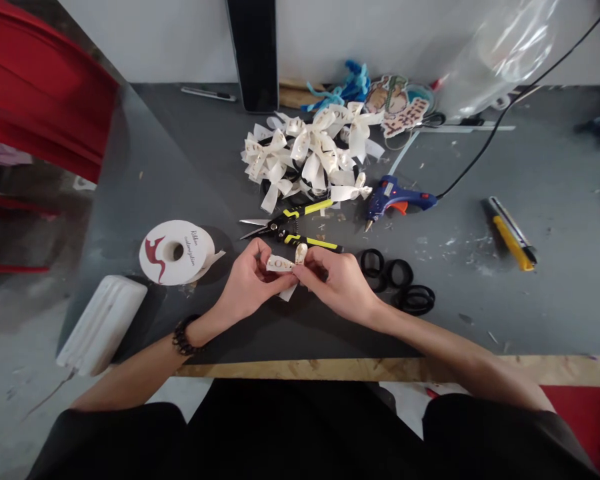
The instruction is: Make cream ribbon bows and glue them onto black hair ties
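A cream ribbon bow (280, 264) with printed letters is pinched between my two hands near the table's front. My left hand (247, 279) grips its left loop. The fingers of my right hand (337, 280) close on the middle and right loop, and a ribbon tail hangs below. Just beyond my hands lie scissors (280, 227) with yellow-and-black handles, blades pointing left. A spool of ribbon (177, 252) stands left of my left hand. To the right of my right hand rest several black hair ties (400, 273).
Behind the scissors is a pile of finished-looking ribbon bows (315, 150). A blue glue gun (397, 199) lies beside it, its cord running to the upper right. A yellow cutter knife (513, 237) lies farther right; a white device (103, 323) sits at the left edge. A phone (254, 53) leans behind.
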A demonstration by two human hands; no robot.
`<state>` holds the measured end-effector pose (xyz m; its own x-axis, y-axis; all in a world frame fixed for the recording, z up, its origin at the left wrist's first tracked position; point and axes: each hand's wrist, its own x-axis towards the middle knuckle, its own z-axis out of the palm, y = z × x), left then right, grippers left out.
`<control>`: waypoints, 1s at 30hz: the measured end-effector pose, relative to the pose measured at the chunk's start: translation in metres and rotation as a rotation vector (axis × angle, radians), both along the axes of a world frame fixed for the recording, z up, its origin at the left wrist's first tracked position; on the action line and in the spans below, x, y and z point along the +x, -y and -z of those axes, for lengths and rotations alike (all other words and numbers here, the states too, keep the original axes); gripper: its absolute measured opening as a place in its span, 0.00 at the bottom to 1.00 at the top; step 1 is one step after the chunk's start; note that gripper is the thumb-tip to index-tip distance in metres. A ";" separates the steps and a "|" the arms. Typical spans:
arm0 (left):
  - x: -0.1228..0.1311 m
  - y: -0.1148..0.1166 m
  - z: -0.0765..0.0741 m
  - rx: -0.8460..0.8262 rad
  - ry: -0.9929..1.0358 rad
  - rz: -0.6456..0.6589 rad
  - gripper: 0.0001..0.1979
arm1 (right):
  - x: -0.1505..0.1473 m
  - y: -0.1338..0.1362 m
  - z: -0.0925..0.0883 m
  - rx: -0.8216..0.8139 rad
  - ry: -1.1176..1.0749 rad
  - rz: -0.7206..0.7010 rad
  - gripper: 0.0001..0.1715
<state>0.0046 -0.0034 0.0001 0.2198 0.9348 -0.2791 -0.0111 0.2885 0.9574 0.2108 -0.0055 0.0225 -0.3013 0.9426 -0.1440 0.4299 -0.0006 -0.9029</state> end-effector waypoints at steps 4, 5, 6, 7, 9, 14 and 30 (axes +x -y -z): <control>0.001 0.002 -0.001 -0.014 0.016 0.012 0.33 | 0.000 0.000 0.001 -0.091 -0.040 0.025 0.12; 0.001 0.003 -0.002 -0.014 0.017 0.015 0.33 | 0.000 0.000 0.001 -0.098 -0.048 0.019 0.12; 0.001 0.003 -0.002 -0.012 0.021 0.020 0.33 | 0.000 -0.001 0.001 -0.104 -0.057 0.010 0.12; 0.001 0.003 -0.002 -0.009 0.028 0.026 0.33 | 0.001 -0.001 0.000 -0.107 -0.067 0.005 0.12; 0.000 0.005 -0.002 0.008 0.025 0.043 0.33 | 0.002 -0.003 -0.001 -0.111 -0.078 -0.003 0.12; -0.002 0.010 0.001 0.131 -0.068 0.059 0.30 | 0.008 -0.013 -0.001 -0.080 -0.026 -0.098 0.09; -0.004 0.005 0.000 0.207 -0.063 -0.022 0.09 | 0.012 -0.013 0.007 0.011 -0.143 -0.017 0.10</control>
<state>0.0005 -0.0085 0.0004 0.1872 0.9779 -0.0928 0.0461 0.0856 0.9953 0.2232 0.0079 0.0152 -0.3336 0.9386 -0.0884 0.2967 0.0156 -0.9548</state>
